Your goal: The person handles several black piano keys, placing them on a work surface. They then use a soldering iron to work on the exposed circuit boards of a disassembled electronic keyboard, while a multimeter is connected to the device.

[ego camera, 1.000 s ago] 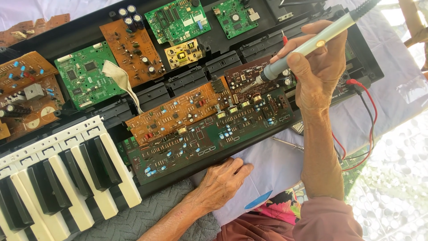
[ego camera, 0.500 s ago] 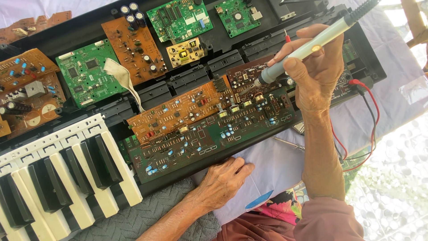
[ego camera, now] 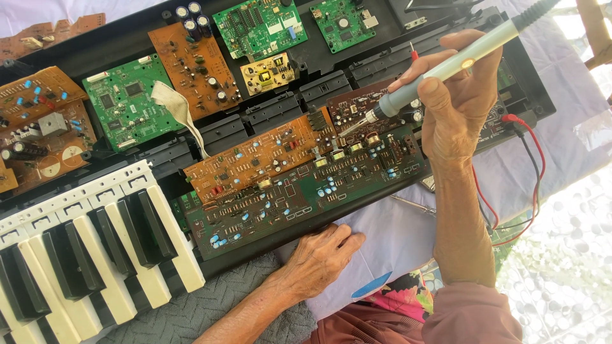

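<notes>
One right hand [ego camera: 462,102] grips a grey soldering iron [ego camera: 446,67], its tip at eight o'clock touching brown circuit boards [ego camera: 299,165]. Left hand [ego camera: 319,258] rests open at six o'clock below them.

Keys [ego camera: 95,248] at left, long circuit board [ego camera: 299,185] to their right, smaller boards [ego camera: 191,60] behind — right hand [ego camera: 456,95] above, left hand [ego camera: 319,258] in front.
</notes>
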